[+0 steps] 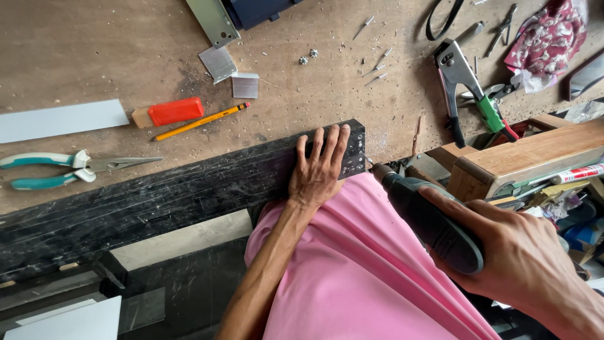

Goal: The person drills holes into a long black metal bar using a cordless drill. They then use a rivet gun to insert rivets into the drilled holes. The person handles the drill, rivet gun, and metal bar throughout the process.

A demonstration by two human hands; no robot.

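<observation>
Your left hand (319, 167) lies flat, fingers spread, on the black bar (189, 189) at the desk's (94, 56) near edge. Your right hand (522, 258) grips the drill (428, 220) at the bar's end; a slipping bit could catch those fingers.

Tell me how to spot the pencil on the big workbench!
Start at the long black bar that the left hand presses flat along the wooden workbench. Look just beyond it, toward the middle of the bench, beside an orange-red block. The pencil is the thin yellow stick lying slanted there, far slimmer than anything near it.
</observation>
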